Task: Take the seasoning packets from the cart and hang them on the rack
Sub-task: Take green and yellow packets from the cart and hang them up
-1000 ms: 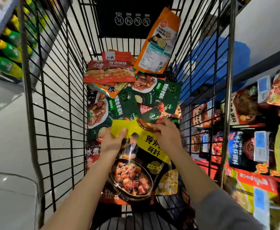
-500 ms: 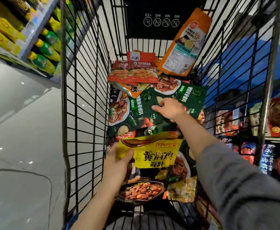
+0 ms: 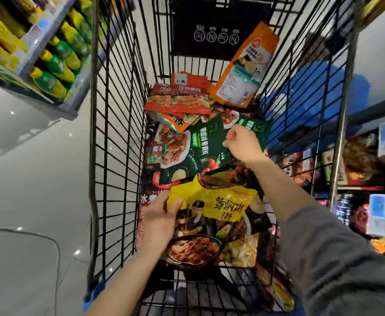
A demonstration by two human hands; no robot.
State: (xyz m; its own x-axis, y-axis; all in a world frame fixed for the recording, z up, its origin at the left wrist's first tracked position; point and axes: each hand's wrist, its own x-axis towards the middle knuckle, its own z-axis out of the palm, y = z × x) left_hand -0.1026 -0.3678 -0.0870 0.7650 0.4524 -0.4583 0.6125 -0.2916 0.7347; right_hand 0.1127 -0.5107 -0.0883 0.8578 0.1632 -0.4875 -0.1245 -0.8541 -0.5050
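Right hand [image 3: 241,144] now pinching green packet [image 3: 209,144]

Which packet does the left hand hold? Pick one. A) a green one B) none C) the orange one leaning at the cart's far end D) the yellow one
D: the left hand grips the left edge of the yellow packet, while the right hand pinches a green packet.

Left hand [image 3: 158,221]: bare forearm, fingers curled, gripping. Right hand [image 3: 241,143]: grey sleeve, arm extended forward, fingertips pinching.
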